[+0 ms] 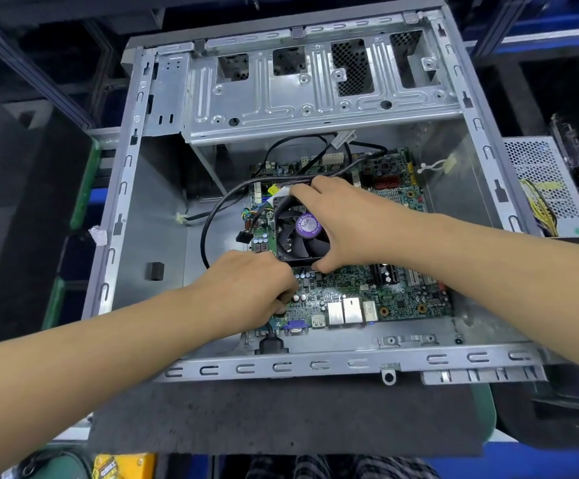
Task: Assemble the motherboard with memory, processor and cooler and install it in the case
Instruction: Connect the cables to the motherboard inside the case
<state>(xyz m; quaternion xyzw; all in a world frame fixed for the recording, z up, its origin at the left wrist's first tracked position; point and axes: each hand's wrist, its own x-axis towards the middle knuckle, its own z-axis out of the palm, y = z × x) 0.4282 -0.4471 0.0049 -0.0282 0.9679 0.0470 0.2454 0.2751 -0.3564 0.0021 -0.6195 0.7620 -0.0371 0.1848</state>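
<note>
Currently, left to right:
case (111,257): open metal chassis lying flat on a dark mat (281,416), open side facing up at me.
black cable (212,216): loops over the bare case floor left of the board and runs up along the board's far edge.
left hand (250,285): my fingers are curled down onto the motherboard's near-left corner, just beside the cooler's near-left corner; can't tell whether they pinch anything there.
motherboard (350,288): green, lying flat on the case floor, rear ports towards the near case wall.
cooler (298,233): black fan with a purple hub label, sitting on the board's left half.
right hand (346,223): I'm gripping the cooler, fingers over its far edge, thumb on its near-right corner.
drive cage (315,81): bare metal bracket across the far end of the case.
power supply (547,188): perforated grey box with yellow wires, outside the case on the right.
</note>
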